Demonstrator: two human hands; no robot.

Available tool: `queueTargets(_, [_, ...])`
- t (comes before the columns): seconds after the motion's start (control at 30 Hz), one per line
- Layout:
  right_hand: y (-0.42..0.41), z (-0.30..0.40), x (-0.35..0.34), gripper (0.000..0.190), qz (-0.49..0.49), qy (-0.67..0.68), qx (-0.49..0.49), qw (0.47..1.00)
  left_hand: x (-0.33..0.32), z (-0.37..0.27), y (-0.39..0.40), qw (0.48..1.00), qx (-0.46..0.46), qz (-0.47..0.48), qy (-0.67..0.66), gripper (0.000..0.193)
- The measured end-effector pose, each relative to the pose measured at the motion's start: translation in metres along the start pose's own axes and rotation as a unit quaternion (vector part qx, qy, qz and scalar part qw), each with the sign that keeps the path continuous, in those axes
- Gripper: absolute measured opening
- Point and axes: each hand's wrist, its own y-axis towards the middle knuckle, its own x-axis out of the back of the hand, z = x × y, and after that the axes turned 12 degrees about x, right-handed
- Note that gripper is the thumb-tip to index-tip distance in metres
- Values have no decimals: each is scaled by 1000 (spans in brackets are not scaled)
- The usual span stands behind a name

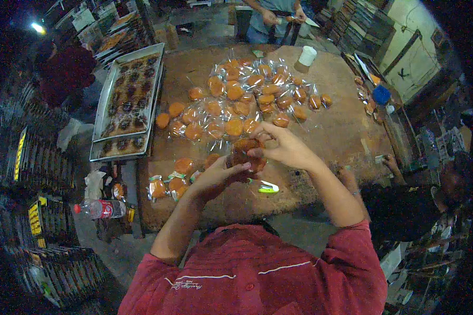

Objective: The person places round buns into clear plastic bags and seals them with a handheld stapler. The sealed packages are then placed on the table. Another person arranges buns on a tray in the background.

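Note:
My left hand is closed around round, orange-brown baked pieces from below. The thumb and fingertips of my right hand touch the same pieces at their right side; how many there are is hard to tell. Beyond my hands, many round orange cakes in clear plastic wrappers lie spread over the wooden table. Several packed cakes with green-and-white bands lie left of my left hand. A small stapler, white and lime green, rests on the table just below my hands.
Stacked metal baking trays stand at the table's left edge. A white cup is at the far side, near a person holding a knife. A plastic bottle lies at lower left. Another person's hand is at the right edge.

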Motion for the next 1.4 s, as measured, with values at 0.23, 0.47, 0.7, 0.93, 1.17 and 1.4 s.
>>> queueTargets(0.23, [-29, -34, -8, 47, -98, -45, 71, 992, -10, 9, 43, 992, -70, -107, 17, 36])
queueTargets(0.47, [-23, -22, -53, 43, -247, 291, -93, 920, -5, -2, 42, 945, -245, -153, 151, 32])
queueTargets(0.7, [-21, -26, -48, 10, -302, 69, 12, 951, 33, -40, 43, 935, -130, -147, 296, 30])
queueTargets(0.93, [-14, -29, -53, 17, -298, 27, -41, 953, 56, -16, 67, 938, -207, -88, 263, 27])
queueTargets(1.17, [-17, -57, -73, 25, -173, 60, -101, 978, 65, -10, 57, 970, -72, -111, 202, 31])
queueTargets(1.4, [-6, -75, -125, 35, -431, 227, -139, 862, 6, 44, 25, 941, -36, -317, 114, 41])
